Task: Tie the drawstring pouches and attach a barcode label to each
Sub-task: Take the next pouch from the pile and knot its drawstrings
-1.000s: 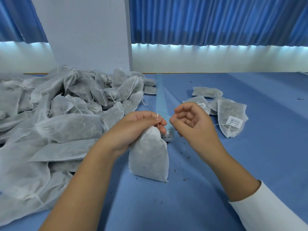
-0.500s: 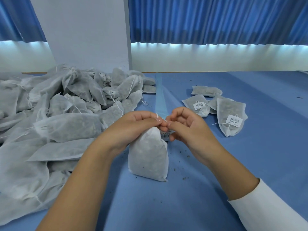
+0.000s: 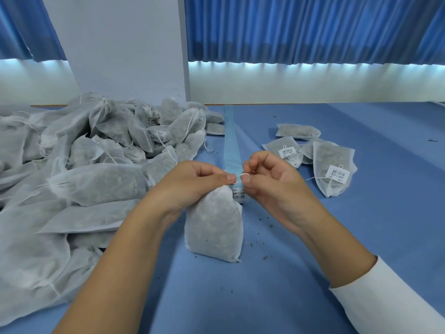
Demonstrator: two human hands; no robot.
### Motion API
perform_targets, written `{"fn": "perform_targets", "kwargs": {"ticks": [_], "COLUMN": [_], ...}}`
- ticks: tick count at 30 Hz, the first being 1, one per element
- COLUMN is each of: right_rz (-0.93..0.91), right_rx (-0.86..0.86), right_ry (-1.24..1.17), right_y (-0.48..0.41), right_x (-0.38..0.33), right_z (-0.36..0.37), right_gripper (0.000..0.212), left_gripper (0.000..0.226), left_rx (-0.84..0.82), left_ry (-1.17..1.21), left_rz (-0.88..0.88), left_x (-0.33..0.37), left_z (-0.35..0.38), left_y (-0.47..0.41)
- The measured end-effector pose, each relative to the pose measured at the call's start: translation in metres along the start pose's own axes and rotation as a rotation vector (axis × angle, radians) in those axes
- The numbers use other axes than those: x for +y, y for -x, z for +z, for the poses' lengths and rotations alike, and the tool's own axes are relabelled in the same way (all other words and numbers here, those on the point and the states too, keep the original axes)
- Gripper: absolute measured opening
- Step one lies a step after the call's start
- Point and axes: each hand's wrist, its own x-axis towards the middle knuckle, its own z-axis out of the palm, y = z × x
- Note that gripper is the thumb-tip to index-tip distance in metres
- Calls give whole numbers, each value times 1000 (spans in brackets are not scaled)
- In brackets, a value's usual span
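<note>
Head camera looks down on the pouch (image 3: 214, 227), which stands upright on the blue bench (image 3: 361, 225) straight in front of me. My left grip (image 3: 192, 184) is clamped round its gathered neck. My right grip (image 3: 269, 186), just right of the pouch's neck, pinches the white drawstring (image 3: 242, 175) between thumb and forefinger, and a small loop of it shows between the two grips. A barcode label (image 3: 239, 195) peeks out just behind the pouch's upper right corner, at the near end of a pale blue strip (image 3: 231, 141) running away from the pouch. Left of the pouch lies a big heap of pouches (image 3: 96, 165). Right of it, well apart, a few labelled pouches (image 3: 333, 169) lie flat. Dark crumbs (image 3: 271, 226) dot the bench near the pouch's right side.
</note>
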Motion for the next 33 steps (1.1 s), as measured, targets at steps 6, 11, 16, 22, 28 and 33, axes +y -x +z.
{"fn": "perform_targets", "kwargs": {"ticks": [6, 11, 16, 22, 28, 33], "right_rz": [-131, -228, -189, 36, 54, -47], "right_rx": [93, 89, 115, 40, -19, -11], "right_ry": [403, 662, 726, 450, 325, 400], "right_y": [0, 2, 2, 0, 1, 2], "right_x": [4, 8, 9, 1, -1, 1], "right_z": [1, 5, 4, 1, 0, 0], "right_gripper": [37, 30, 12, 10, 20, 17], "left_gripper": [15, 16, 18, 27, 24, 29], "left_rx": [13, -5, -5, -44, -94, -105], "left_ry": [-95, -145, -114, -81, -53, -60], "left_rz": [-7, -23, -38, -62, -90, -91], "left_x": [0, 0, 0, -1, -1, -2], "left_z": [-1, -2, -3, -5, -4, -3], "left_y": [0, 1, 1, 0, 1, 0]}}
